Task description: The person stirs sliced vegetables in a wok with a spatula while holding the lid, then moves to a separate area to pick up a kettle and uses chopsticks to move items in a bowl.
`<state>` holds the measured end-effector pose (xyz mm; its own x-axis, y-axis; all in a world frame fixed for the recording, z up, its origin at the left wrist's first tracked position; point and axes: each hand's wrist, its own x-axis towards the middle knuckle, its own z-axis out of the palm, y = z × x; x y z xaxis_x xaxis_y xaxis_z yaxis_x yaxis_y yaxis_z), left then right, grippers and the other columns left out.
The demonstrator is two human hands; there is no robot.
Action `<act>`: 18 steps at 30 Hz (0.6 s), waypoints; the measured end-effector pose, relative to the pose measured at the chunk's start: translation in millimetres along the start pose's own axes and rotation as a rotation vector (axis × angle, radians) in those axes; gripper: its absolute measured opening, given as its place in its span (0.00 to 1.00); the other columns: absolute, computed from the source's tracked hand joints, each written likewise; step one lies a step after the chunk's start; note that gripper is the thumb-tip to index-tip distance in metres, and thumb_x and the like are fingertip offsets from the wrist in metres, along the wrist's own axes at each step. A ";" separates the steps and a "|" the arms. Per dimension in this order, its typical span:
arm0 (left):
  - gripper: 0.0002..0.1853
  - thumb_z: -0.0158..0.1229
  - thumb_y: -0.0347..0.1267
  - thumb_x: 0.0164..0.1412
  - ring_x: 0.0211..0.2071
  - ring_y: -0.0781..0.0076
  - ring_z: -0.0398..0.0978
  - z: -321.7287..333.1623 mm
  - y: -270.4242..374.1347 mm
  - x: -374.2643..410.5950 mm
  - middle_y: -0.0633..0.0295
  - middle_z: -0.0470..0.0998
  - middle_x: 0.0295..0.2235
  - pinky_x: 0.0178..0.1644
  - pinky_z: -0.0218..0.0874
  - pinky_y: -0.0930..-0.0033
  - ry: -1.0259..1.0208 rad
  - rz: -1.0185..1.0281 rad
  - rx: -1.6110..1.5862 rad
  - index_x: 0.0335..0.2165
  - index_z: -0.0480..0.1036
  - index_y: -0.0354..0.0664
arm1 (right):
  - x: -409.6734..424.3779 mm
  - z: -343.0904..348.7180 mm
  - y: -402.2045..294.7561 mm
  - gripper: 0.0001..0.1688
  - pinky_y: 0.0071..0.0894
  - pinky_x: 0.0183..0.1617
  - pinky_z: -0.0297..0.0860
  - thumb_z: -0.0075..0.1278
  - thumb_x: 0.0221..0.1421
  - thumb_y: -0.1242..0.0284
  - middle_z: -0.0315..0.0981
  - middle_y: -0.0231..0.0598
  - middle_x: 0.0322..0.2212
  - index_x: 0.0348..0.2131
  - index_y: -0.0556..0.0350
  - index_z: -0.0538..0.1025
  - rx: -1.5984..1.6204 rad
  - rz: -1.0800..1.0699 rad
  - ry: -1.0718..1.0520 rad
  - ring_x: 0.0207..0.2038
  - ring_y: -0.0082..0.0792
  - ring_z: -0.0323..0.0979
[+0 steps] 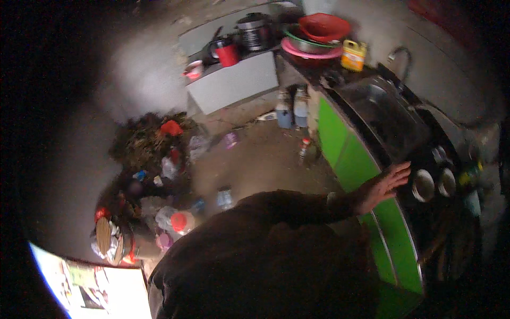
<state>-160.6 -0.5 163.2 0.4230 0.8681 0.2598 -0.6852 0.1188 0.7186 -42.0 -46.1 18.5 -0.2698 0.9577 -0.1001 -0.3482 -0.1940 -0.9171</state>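
My left hand [384, 187] reaches to the right, over the front edge of the dark countertop [402, 159]. Its fingers are spread and hold nothing visible. Just beyond the fingertips, two light-rimmed round bowls [423, 185] stand side by side on the counter; their contents are too dim to tell. Above the hand in the picture lies a metal sink [388, 113] with a curved faucet [404, 60]. Green cabinet doors [354, 159] are below the counter. The dark-sleeved arm crosses the middle of the view. My right hand is out of view.
Red, green and pink basins [324, 28] are stacked beside a yellow jug [354, 56]. A red kettle or jug [227, 54] stands on the back ledge. Bottles [283, 111] stand on the floor near the cabinet. Bags and a brushy heap [147, 139] lie at left.
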 end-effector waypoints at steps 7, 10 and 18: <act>0.27 0.46 0.44 0.51 0.50 0.56 0.55 -152.0 29.1 -38.4 0.52 0.58 0.48 0.52 0.43 0.52 0.275 0.386 1.162 0.49 0.57 0.47 | 129.3 104.3 16.2 0.24 0.34 0.49 0.56 0.34 0.54 0.65 0.57 0.43 0.47 0.49 0.58 0.59 0.397 0.403 -0.422 0.49 0.37 0.56; 0.28 0.47 0.48 0.50 0.46 0.56 0.61 -258.1 42.6 -97.3 0.53 0.62 0.47 0.48 0.48 0.50 0.471 0.163 1.786 0.47 0.60 0.45 | 169.5 129.4 8.7 0.24 0.33 0.48 0.58 0.33 0.55 0.64 0.58 0.42 0.47 0.49 0.58 0.59 0.627 0.591 -0.525 0.49 0.36 0.58; 0.18 0.46 0.37 0.55 0.36 0.61 0.66 -448.9 -23.2 -527.7 0.55 0.66 0.40 0.33 0.61 0.62 0.787 -0.652 2.792 0.45 0.62 0.49 | 315.3 138.8 60.7 0.19 0.29 0.31 0.66 0.32 0.56 0.63 0.67 0.33 0.34 0.44 0.52 0.63 0.375 0.479 -0.889 0.32 0.28 0.66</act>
<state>-634.1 -245.0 -280.2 -0.2584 0.9371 0.2348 0.8291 0.3399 -0.4439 -272.8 214.6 -15.2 -0.9543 0.2964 0.0379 -0.2455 -0.7053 -0.6650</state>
